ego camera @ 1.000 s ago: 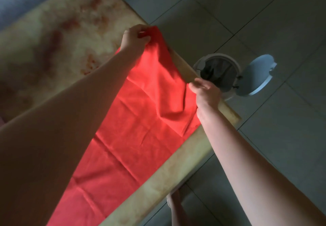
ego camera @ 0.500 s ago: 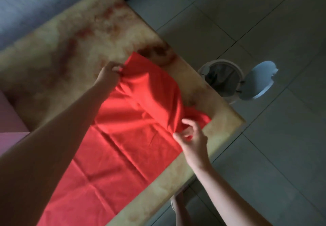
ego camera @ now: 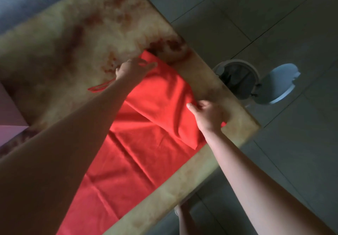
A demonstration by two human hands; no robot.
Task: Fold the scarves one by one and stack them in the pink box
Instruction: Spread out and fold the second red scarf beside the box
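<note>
Scarf (ego camera: pixel 139 154): red, spread on table (ego camera: pixel 54 38), far end doubled back. The fold is pinched by right hand (ego camera: pixel 210 114). Left hand (ego camera: pixel 132 69) is laid at its far corner; blurred, grip cannot be told.

- Red scarf (ego camera: pixel 139 154): plain bright red cloth, creased, lying flat on the marbled yellow tabletop (ego camera: pixel 64 33) from the bottom left of the frame up to the centre. Its far end is doubled back over itself in a loose, puffy flap at mid-frame, near the table's right edge.
- Pink box (ego camera: pixel 8 110): only a pale pink sliver shows at the left edge; its inside is out of view.
</note>
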